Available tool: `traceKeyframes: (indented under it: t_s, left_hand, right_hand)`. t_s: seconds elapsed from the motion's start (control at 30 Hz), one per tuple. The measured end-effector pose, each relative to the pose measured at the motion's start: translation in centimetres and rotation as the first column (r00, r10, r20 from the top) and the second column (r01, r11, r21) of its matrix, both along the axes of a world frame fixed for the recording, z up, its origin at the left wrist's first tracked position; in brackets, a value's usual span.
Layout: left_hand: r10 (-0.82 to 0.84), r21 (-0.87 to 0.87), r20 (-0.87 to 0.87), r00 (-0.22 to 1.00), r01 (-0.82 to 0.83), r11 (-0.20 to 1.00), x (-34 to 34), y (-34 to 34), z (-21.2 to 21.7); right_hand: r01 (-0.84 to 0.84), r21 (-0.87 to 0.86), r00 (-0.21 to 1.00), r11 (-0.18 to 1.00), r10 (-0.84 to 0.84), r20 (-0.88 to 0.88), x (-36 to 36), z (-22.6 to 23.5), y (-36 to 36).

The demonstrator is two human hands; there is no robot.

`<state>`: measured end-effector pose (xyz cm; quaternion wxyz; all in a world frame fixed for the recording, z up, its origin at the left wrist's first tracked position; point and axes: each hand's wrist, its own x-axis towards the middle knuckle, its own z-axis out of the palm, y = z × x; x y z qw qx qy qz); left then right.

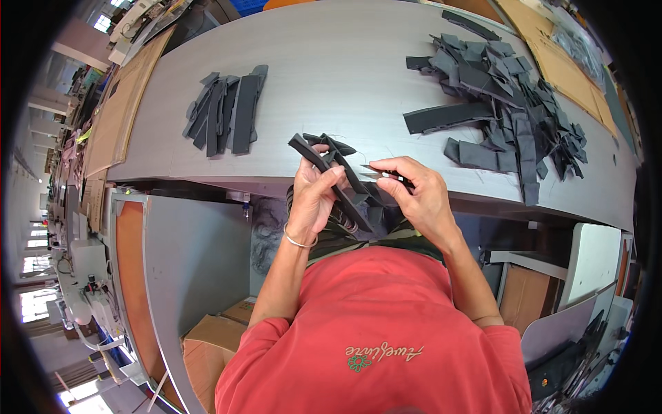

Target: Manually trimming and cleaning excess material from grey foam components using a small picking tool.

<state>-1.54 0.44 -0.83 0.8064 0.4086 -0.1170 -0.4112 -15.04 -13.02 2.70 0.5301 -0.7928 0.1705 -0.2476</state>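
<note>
My left hand [314, 200] is closed around a black fabric strip [307, 150], its thumb pressed on top. More dark folded fabric [347, 172] hangs beside that strip, reaching down over my lap. In my right hand [424, 196] is a pair of small black thread snips [378, 171], pinched between thumb and fingers. The tips point left, close to the fabric's edge; whether they touch it I cannot tell. Thin loose threads stick out near the strip's upper end. Both hands are at the table's near edge.
On the grey table [331, 76] lies a small stack of black strips [224, 114] at left. A large heap of dark fabric pieces [493, 90] spreads at right. Cardboard sheets [127, 114] border the table. Below stand a grey cabinet [193, 241] and a cardboard box [210, 348].
</note>
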Motion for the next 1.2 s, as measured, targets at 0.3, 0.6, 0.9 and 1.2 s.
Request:
traceKeyframes:
  t_s: [0.3,0.6,0.9,1.2]
  left_hand:
    - [0.085,0.049,0.212,0.973,-0.097,0.994,0.1,0.0,0.8]
    - [0.151,-0.045,0.291,0.945,-0.144,0.989,-0.4,-0.3,1.1]
    - [0.196,-0.103,0.489,0.85,-0.166,0.981,-1.0,-0.5,1.4]
    - [0.184,-0.091,0.586,0.789,-0.161,0.983,-1.5,-0.4,1.3]
  right_hand:
    - [-0.069,-0.318,0.989,0.945,0.023,-0.146,-1.1,0.7,0.5]
    - [0.027,-0.307,0.992,0.951,-0.064,-0.111,-2.1,0.8,0.9]
    - [0.081,-0.311,0.99,0.947,-0.114,-0.088,-2.0,0.5,1.0]
    - [0.122,-0.438,0.974,0.891,-0.191,-0.118,-1.7,0.3,1.0]
